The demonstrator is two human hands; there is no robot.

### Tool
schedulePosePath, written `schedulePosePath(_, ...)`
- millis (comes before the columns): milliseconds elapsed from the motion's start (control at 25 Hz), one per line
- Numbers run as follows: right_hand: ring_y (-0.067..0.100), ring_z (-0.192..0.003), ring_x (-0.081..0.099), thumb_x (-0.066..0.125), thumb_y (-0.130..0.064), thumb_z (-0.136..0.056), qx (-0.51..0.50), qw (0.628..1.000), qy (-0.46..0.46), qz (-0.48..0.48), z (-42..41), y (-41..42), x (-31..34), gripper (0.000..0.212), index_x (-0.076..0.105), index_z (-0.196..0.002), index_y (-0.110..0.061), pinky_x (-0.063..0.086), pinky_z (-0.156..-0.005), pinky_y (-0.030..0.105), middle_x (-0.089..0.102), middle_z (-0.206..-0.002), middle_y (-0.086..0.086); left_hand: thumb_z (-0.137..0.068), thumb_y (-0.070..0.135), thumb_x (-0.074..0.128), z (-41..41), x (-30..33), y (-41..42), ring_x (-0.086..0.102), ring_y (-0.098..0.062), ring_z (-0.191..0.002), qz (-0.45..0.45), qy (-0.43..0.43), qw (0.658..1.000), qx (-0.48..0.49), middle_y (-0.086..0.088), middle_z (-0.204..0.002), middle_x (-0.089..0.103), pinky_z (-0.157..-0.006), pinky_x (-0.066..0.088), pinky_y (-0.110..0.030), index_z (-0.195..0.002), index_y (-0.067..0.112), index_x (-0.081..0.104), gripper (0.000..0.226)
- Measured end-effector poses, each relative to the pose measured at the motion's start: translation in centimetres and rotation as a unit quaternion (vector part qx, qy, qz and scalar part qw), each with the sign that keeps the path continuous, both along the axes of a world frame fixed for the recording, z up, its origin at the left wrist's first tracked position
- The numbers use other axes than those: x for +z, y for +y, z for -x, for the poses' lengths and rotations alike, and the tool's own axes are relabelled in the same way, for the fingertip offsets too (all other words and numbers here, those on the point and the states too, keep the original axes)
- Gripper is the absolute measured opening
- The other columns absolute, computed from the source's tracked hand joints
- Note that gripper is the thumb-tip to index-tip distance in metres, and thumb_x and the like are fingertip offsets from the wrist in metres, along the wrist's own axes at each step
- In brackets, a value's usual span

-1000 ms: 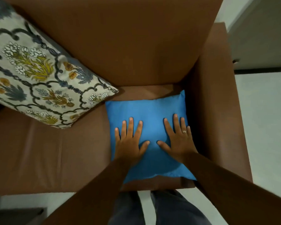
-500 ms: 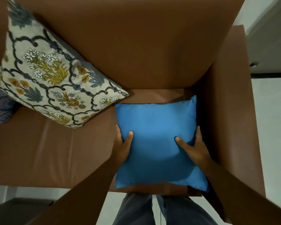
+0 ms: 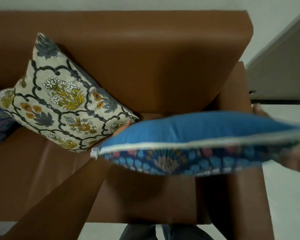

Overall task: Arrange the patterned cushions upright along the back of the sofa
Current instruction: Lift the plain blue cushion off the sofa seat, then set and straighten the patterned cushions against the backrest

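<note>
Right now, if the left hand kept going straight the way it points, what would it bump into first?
Probably the cream floral cushion: the left hand, holding the blue cushion, points toward its lower corner, though depth is unclear.

Seeing no readable text, label, brand, number or sign anywhere. Cushions showing only printed flower patterns, no lettering.
</note>
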State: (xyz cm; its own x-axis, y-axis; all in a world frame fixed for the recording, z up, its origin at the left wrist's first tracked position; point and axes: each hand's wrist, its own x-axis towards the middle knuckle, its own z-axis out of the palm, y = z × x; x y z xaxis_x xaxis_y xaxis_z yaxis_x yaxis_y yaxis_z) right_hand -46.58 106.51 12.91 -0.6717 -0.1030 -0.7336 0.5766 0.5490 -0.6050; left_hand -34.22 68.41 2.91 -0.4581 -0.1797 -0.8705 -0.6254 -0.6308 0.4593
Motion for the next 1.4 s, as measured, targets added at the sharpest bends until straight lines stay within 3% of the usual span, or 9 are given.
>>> schedulePosePath(80, 0.016, -0.057, 0.068, 0.045, -0.032, -0.1, -0.047, 0.999, -0.019, 0.012, 2.0, -2.2, 2.1, 0.032, 0.071, -0.106, -0.015, 0.056, -0.046, 0.025, 0.071, -0.107, 0.021, -0.107, 0.033, 0.032, 2.9, -1.6, 0.8, 0.07, -0.03, -0.098, 0.07, -0.085, 0.993, 0.045, -0.016, -0.095, 0.077, -0.095, 0.055, -0.038, -0.118, 0.006, 0.066, 0.046)
schedulePosePath(200, 0.016, -0.048, 0.041, 0.021, -0.082, -0.085, -0.034, 0.998, -0.025, -0.041, 5.3, -6.9, 3.2, 0.071, 0.066, -0.096, -0.028, 0.055, -0.049, 0.027, 0.055, -0.065, 0.002, -0.096, 0.062, 0.045, 5.7, -4.1, 1.9, 0.058, -0.005, -0.056, -0.063, -0.046, 0.997, 0.017, 0.008, -0.066, 0.062, -0.058, 0.054, -0.013, -0.08, 0.021, 0.061, 0.047)
schedulePosePath(360, 0.023, -0.069, 0.051, 0.014, -0.108, -0.025, 0.043, 0.995, 0.082, -0.039, 7.4, -8.8, 1.9, 0.157, 0.046, -0.14, -0.005, 0.052, -0.072, 0.032, 0.056, -0.098, 0.015, -0.092, 0.071, 0.043, 6.6, -8.0, 2.1, 0.048, -0.002, -0.04, -0.043, -0.046, 0.996, -0.068, 0.01, -0.055, 0.052, -0.034, 0.041, -0.014, -0.07, 0.024, 0.058, 0.053)
schedulePosePath(440, 0.027, -0.092, 0.06, 0.026, -0.106, -0.041, 0.031, 0.996, 0.07, -0.034, 6.2, -8.7, 0.7, 0.13, 0.047, -0.137, -0.02, 0.057, -0.08, 0.04, 0.056, -0.128, 0.009, -0.093, 0.07, 0.042, 6.5, -8.6, 2.5, 0.057, -0.006, -0.057, -0.061, -0.03, 0.997, -0.035, 0.007, -0.074, 0.057, -0.043, 0.051, -0.02, -0.088, 0.024, 0.062, 0.05)
schedulePosePath(600, 0.01, -0.095, 0.07, 0.036, -0.079, -0.085, -0.12, 0.977, 0.176, 0.015, -2.5, -6.9, -3.5, 0.048, 0.06, -0.115, -0.051, 0.059, -0.067, 0.03, 0.071, -0.109, -0.019, -0.103, 0.054, 0.037, 2.0, -5.7, 3.6, 0.067, -0.019, -0.089, 0.099, -0.017, 0.992, -0.082, -0.001, -0.112, 0.067, -0.072, 0.059, -0.033, -0.123, 0.019, 0.054, 0.044)
schedulePosePath(880, 0.018, -0.112, 0.058, 0.043, -0.088, -0.068, -0.383, 0.894, -0.066, 0.221, -10.9, -8.3, -13.6, 0.089, 0.048, -0.14, -0.035, 0.051, -0.083, 0.043, 0.055, -0.133, -0.004, -0.099, 0.055, 0.045, 9.5, 3.8, 0.9, 0.06, 0.002, -0.104, 0.545, 0.326, 0.738, -0.228, 0.017, -0.116, 0.065, -0.084, 0.046, -0.014, -0.126, 0.034, 0.058, 0.037)
schedulePosePath(1080, 0.025, -0.113, 0.061, 0.034, -0.098, -0.057, -0.416, 0.83, -0.052, 0.369, -5.3, -10.5, -14.6, 0.082, 0.06, -0.114, -0.046, 0.061, -0.077, 0.049, 0.064, -0.121, -0.007, -0.087, 0.078, 0.035, 13.8, 3.2, 3.2, 0.065, -0.018, -0.102, 0.507, 0.296, 0.731, -0.347, 0.001, -0.113, 0.065, -0.086, 0.055, -0.048, -0.117, 0.02, 0.057, 0.069)
schedulePosePath(1280, 0.029, -0.129, 0.052, 0.036, -0.095, -0.052, -0.431, 0.826, -0.045, 0.359, -2.8, -10.3, -14.5, 0.113, 0.042, -0.148, -0.033, 0.045, -0.104, 0.056, 0.052, -0.148, 0.001, -0.086, 0.079, 0.036, 13.9, 2.2, 4.7, 0.063, -0.017, -0.104, 0.598, 0.333, 0.682, -0.259, 0.002, -0.116, 0.064, -0.086, 0.054, -0.049, -0.123, 0.019, 0.054, 0.072)
schedulePosePath(1400, 0.025, -0.102, 0.071, 0.035, -0.095, -0.058, -0.481, 0.798, -0.049, 0.361, -4.4, -10.2, -15.3, 0.105, 0.053, -0.137, -0.029, 0.059, -0.076, 0.046, 0.068, -0.128, 0.001, -0.086, 0.08, 0.034, 13.0, 1.6, 4.4, 0.057, -0.019, -0.118, 0.608, 0.327, 0.682, -0.242, -0.003, -0.13, 0.059, -0.096, 0.049, -0.051, -0.135, 0.015, 0.049, 0.083)
